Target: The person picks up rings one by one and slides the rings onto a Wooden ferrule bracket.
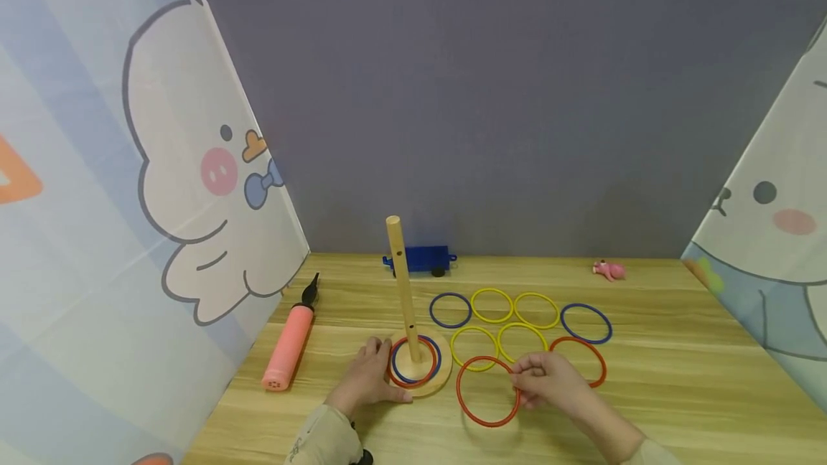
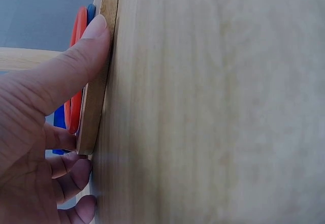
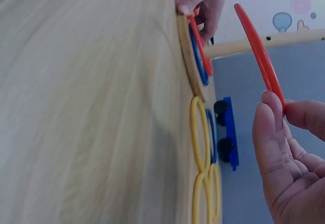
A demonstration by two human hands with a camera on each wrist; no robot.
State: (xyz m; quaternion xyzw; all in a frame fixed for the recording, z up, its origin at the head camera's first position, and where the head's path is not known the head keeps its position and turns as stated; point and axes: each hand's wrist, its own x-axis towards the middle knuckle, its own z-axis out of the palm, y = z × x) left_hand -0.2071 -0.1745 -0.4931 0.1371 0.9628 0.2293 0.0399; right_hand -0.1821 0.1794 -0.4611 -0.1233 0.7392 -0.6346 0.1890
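Observation:
A wooden ring-toss stand (image 1: 403, 293) has an upright post on a round base (image 2: 96, 102), with red and blue rings (image 1: 413, 382) lying around the post's foot. My left hand (image 1: 370, 377) holds the base by its near left side, thumb along the rim and fingers bent against the edge. Between thumb and fingertips, my right hand (image 1: 549, 383) pinches a red ring (image 1: 489, 425) by its right side. This ring is raised above the table, to the right of the base; the right wrist view shows it almost edge-on (image 3: 261, 56).
Several yellow rings (image 1: 492, 290), two blue rings and another red ring (image 1: 604, 372) lie right of the stand. Behind it is a blue toy wagon (image 1: 426, 259). A pink hand pump (image 1: 289, 346) lies at left, a small pink toy (image 1: 609, 270) at back right. Fabric walls border the table.

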